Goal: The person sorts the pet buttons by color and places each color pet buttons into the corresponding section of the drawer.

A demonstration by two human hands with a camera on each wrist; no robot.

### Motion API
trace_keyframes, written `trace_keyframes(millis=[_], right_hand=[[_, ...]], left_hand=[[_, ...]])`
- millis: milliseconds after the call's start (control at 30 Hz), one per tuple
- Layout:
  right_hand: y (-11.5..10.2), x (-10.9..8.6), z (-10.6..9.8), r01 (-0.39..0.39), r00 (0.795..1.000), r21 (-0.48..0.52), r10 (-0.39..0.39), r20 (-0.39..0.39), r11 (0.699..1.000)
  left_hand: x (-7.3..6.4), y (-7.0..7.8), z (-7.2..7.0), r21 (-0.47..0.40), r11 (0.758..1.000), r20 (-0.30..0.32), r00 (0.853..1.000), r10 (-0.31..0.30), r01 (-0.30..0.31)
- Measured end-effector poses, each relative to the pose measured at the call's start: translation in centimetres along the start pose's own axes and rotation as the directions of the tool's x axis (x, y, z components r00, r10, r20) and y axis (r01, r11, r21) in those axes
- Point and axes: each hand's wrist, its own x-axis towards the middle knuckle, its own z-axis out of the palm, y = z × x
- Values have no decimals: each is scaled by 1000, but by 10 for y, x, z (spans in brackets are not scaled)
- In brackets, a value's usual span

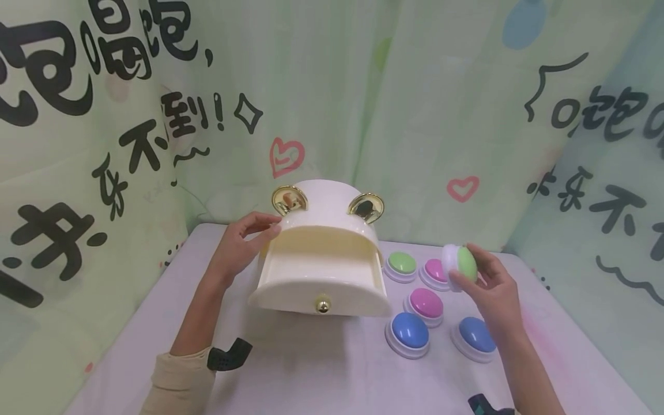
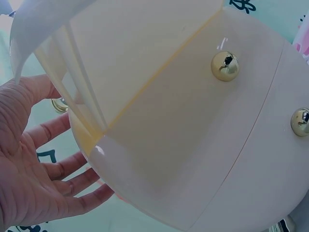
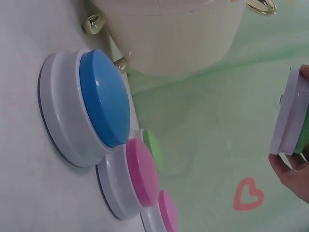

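A cream box (image 1: 327,199) with two round gold ears stands at the centre of the table, its front drawer (image 1: 290,295) pulled out. My left hand (image 1: 236,251) is at the box's left side, with thumb and fingertips at the edge of the shell and the fingers loosely extended. In the left wrist view, these fingers (image 2: 53,132) spread along the curved rim. Over the right of the table, my right hand (image 1: 498,288) pinches a push button (image 1: 468,264) with a green dome and white base, tipped on its side. This raised button (image 3: 288,113) is partly cut off in the right wrist view.
Right of the box stand a green button (image 1: 402,263), a far pink button (image 1: 433,269), a nearer pink button (image 1: 426,302) and two blue ones, a left blue button (image 1: 410,329) and a right blue button (image 1: 474,334). A printed curtain (image 1: 415,127) hangs behind the white table (image 1: 290,369).
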Motion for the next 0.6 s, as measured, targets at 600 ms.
trace_keyframes(millis=[600], right_hand=[[-23,-18,25,253,953,-107,-267,-142,962]], left_hand=[[0,0,0,0,1000,2,1000,-6,6]])
